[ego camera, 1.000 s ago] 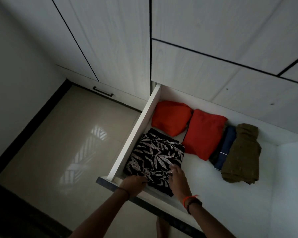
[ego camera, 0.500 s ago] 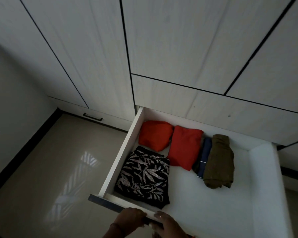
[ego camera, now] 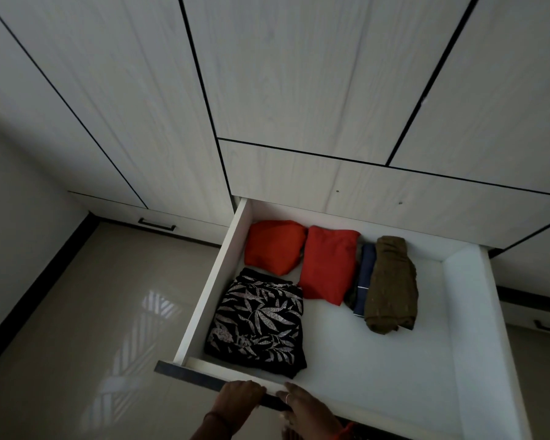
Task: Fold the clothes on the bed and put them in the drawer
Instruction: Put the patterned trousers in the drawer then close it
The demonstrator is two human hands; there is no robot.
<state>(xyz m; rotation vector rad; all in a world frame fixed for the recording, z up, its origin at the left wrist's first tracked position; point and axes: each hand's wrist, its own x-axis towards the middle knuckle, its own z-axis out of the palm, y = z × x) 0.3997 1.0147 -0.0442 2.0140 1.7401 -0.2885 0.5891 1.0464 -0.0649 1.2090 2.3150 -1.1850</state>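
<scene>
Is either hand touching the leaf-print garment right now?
Apart. The head view shows left hand and right hand on the drawer front, white drawer wall showing between them and the leaf-print garment.

On my feed the right hand (ego camera: 305, 411) wears a thin pale ring (ego camera: 287, 397) on one finger and an orange band (ego camera: 346, 428) at the wrist (half cut off by the frame edge). The left hand (ego camera: 238, 396) has a thin dark thread (ego camera: 215, 416) round its wrist, and both forearms are bare
</scene>
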